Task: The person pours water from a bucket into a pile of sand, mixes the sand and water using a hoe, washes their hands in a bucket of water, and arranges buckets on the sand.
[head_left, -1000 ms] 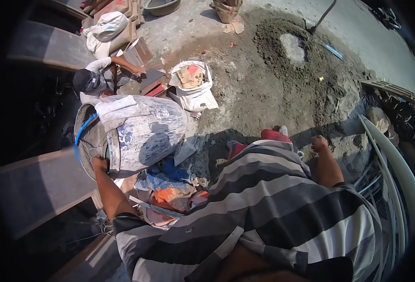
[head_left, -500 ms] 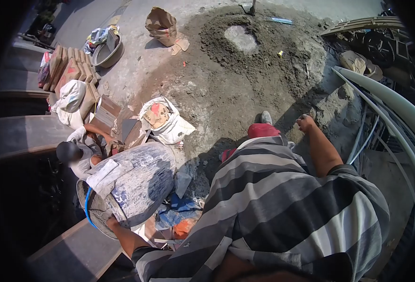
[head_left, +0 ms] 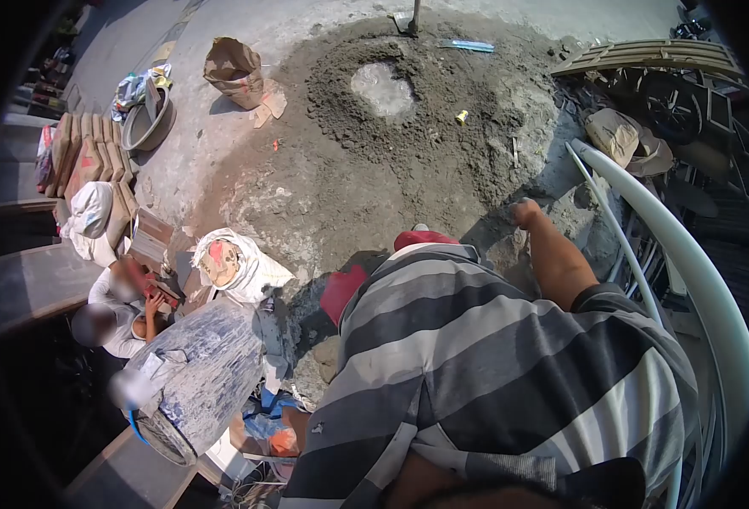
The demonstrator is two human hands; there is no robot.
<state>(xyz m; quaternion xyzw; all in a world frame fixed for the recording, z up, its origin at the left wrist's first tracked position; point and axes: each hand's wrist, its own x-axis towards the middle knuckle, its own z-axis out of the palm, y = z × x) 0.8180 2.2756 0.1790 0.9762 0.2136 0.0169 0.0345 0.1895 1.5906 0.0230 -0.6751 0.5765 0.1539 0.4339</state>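
My right hand (head_left: 523,212) hangs over the ground at the right, beside rough grey lumps, its fingers seemingly curled with nothing visible in them. Of my left arm only a small skin patch (head_left: 294,422) shows beside my striped shirt, near an orange cloth (head_left: 284,442); its fingers cannot be made out. To the left is a worn, whitish-blue barrel (head_left: 213,365), a blue strip along its round end and a pale cloth draped over it. Ahead, a ring of wet grey mortar (head_left: 332,110) surrounds a pool of water (head_left: 383,90).
A co-worker (head_left: 120,318) at the left holds a reddish-brown object (head_left: 164,293). Cement bags (head_left: 86,153), a white sack (head_left: 251,267) and a basin (head_left: 150,127) stand on the left. An open paper bag (head_left: 234,72) lies ahead. Long white pipes (head_left: 688,246) line the right.
My left hand has come away from the barrel's round end and drawn back toward my body. The view has shifted, with the surroundings sliding left. The co-worker now holds up the reddish-brown object.
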